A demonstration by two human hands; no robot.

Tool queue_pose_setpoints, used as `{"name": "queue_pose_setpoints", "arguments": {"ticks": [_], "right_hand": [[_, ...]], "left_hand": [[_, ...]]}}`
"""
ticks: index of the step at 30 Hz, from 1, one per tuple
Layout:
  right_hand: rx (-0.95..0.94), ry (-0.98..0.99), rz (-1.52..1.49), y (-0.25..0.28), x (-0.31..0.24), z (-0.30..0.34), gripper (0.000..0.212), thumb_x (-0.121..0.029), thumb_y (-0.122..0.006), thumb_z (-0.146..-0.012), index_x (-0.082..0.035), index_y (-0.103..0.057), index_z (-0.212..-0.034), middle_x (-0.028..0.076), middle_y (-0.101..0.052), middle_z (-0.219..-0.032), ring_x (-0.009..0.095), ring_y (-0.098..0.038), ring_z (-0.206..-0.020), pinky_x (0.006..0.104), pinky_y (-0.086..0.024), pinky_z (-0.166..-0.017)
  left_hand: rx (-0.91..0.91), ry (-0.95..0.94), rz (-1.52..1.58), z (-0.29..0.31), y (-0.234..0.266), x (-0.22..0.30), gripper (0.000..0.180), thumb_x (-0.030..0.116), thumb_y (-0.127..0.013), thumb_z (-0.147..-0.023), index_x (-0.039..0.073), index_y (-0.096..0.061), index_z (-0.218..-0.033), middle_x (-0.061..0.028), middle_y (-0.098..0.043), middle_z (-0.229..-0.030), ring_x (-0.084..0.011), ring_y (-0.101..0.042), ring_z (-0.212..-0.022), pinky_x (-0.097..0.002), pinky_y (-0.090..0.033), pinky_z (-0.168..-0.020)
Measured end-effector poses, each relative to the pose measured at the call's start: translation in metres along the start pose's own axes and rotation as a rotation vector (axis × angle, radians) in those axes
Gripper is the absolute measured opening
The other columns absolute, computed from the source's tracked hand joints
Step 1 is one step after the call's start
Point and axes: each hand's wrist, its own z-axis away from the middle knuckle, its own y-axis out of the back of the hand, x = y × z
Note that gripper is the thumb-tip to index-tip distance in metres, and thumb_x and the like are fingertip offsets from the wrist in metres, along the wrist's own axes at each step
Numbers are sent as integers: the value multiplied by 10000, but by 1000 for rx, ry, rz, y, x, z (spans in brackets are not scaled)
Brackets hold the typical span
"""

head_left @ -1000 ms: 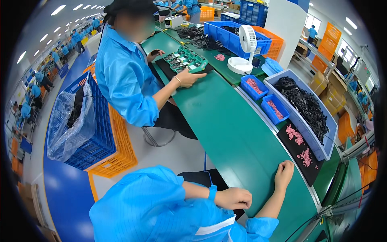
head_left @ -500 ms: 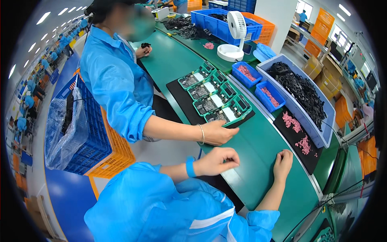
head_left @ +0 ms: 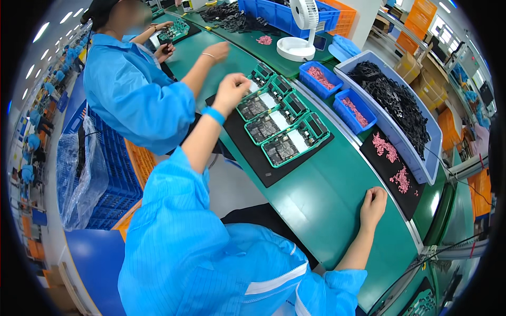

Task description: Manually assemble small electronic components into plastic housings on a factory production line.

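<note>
Fingers of left hand perhaps touching ridged green tray.

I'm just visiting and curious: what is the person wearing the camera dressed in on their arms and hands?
Both arms are in loose, bright blue smock sleeves with a fine stripe and pale trim near the cuffs. The left hand is bare, with a blue band round its wrist. The right hand is bare too, with no glove or band showing.

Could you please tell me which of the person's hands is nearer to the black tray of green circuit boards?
The left. The left hand hovers over the near-left corner of the black tray, beside the green circuit boards. The right hand rests on the green table, well clear of the tray.
</note>
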Motion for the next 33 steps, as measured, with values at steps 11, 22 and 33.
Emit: {"name": "queue_pose_setpoints", "arguments": {"ticks": [11,22,33], "right_hand": [[67,17,8,-3,-6,-7,51,-43,-591,-823,-23,-544,-827,138,-570,-839,313,-565,-800,388,-459,-724],[-40,-34,-260,-5,-35,6,75,-76,-559,-858,-7,-543,-885,180,-609,-935,373,-579,-894,421,-462,-791],[-117,-27,-190,53,44,4,90,-98,-555,-883,-14,-532,-905,162,-589,-861,329,-592,-818,380,-468,-713]], "left_hand": [[-307,443,-172,-27,24,-7,79,147,-644,-859,75,-646,-826,22,-611,-750,-80,-541,-684,-252,-429,-664],[-445,683,322,186,11,75,78,110,-618,-890,39,-601,-917,-23,-616,-896,-125,-596,-826,-258,-490,-747],[-825,856,448,328,-83,122,120,48,-650,-869,0,-604,-969,-45,-640,-928,-118,-614,-852,-237,-496,-772]]}}
